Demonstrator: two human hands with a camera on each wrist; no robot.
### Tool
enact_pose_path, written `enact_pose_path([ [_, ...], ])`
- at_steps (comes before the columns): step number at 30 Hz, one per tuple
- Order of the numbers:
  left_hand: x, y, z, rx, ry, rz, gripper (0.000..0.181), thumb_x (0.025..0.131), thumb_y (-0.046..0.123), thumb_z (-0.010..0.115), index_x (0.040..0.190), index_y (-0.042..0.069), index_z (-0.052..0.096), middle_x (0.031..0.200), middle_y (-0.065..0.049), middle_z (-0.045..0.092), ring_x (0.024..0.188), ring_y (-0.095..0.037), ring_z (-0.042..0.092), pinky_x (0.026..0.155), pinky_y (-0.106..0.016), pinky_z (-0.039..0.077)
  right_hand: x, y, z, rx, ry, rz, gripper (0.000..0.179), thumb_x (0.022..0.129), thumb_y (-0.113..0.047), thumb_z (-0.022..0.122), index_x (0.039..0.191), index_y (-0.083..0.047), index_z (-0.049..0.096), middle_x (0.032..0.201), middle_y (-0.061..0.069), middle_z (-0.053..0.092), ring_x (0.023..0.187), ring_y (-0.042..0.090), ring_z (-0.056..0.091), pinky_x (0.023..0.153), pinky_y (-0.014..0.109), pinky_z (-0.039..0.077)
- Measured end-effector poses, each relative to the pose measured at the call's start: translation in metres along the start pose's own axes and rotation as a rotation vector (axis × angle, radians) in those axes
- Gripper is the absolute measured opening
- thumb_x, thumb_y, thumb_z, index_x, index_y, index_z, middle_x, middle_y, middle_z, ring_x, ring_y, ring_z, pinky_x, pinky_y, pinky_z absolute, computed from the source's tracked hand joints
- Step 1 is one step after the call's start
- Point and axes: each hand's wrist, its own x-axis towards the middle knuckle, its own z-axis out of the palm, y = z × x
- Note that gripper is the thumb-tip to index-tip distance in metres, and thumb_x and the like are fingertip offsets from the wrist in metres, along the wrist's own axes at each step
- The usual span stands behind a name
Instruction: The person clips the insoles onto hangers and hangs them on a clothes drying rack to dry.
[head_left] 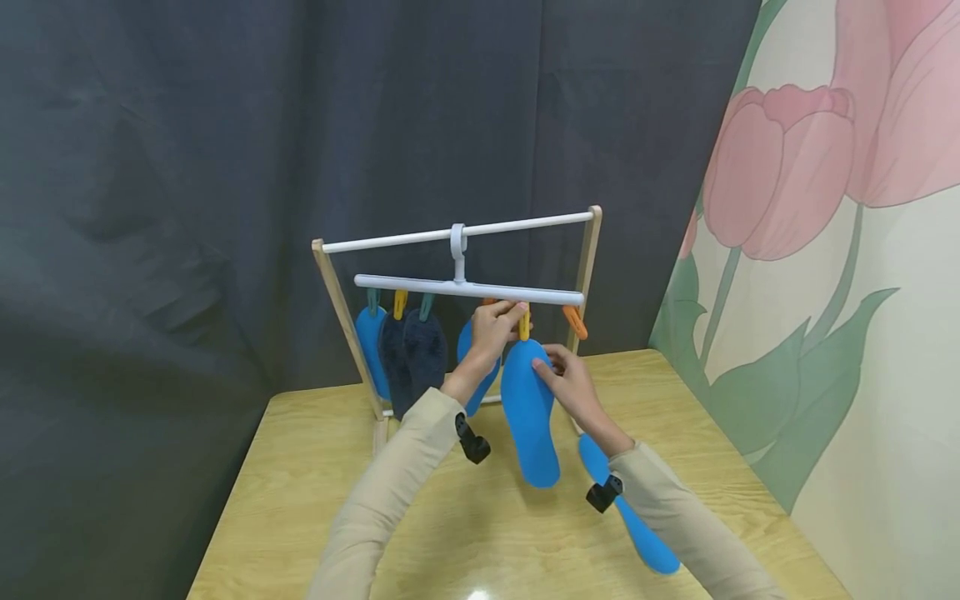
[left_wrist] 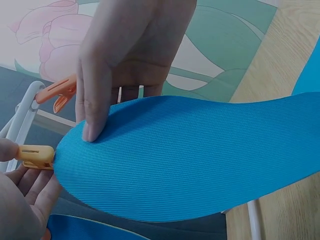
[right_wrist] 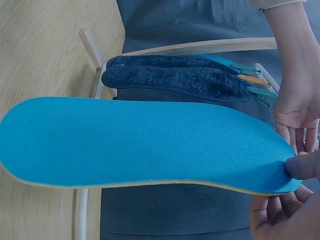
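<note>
A blue insole (head_left: 528,417) hangs toe end up below the right half of a white hanger (head_left: 510,292). My right hand (head_left: 573,385) pinches its upper edge, with the thumb on one face and fingers behind. My left hand (head_left: 491,332) pinches a yellow clothespin (left_wrist: 35,154) between thumb and fingers. The clothespin's tip meets the insole's top edge; whether it clamps the insole I cannot tell. An orange clothespin (head_left: 575,322) hangs at the hanger's right end. Behind my left arm, another blue insole (head_left: 483,387) hangs from the hanger.
The hanger hooks over a wooden rack's white bar (head_left: 525,224). Two dark fuzzy insoles (right_wrist: 175,80) and a blue insole (head_left: 372,350) hang at its left, on green and yellow clothespins. Another blue insole (head_left: 651,540) lies on the wooden table (head_left: 300,500), partly under my right forearm.
</note>
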Motion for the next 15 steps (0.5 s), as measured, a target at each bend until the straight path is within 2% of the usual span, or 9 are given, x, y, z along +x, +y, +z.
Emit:
enact_pose_path([
  [7,-0.002,-0.001,0.000,0.005,0.014,0.005,0.034,0.100,0.019,0.062,0.120,-0.007,0.067,0.107,-0.024,0.066,0.094,-0.035,0.070,0.081,-0.032,0.058,0.003,-0.005,0.002,0.041,0.005,0.051,0.032,0.100,-0.009,0.060,0.127,0.008,0.059,0.107,0.024,0.065,0.088,0.029,0.063,0.070,0.033,0.054],
  [15,0.000,-0.002,0.002,0.047,0.029,0.042,0.031,0.098,0.017,0.064,0.116,-0.008,0.069,0.104,-0.022,0.067,0.088,-0.032,0.071,0.080,-0.031,0.058,0.002,-0.023,0.001,0.137,0.001,0.066,0.032,0.099,-0.003,0.059,0.127,0.013,0.056,0.109,0.031,0.062,0.095,0.041,0.061,0.082,0.044,0.055],
])
